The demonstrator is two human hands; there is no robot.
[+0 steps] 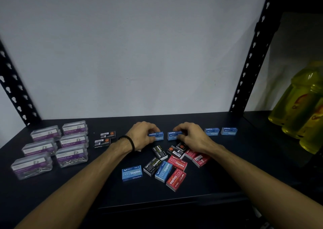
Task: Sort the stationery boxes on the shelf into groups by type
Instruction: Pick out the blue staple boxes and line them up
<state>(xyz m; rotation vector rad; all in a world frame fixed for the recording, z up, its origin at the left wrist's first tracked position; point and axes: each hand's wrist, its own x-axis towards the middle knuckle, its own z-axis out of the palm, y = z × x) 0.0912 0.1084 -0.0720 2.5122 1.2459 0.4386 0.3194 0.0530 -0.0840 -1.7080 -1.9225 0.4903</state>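
Head view shows your hands each pinching a blue staple box on the shelf, paper-clip boxes grouped left, a mixed pile left unsorted.

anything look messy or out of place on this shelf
Yes: the mixed pile of staple boxes at front centre lies jumbled, with blue, black and red boxes overlapping at odd angles. The paper clip boxes on the left stand in tidy rows. Nothing looks spilled or damaged.
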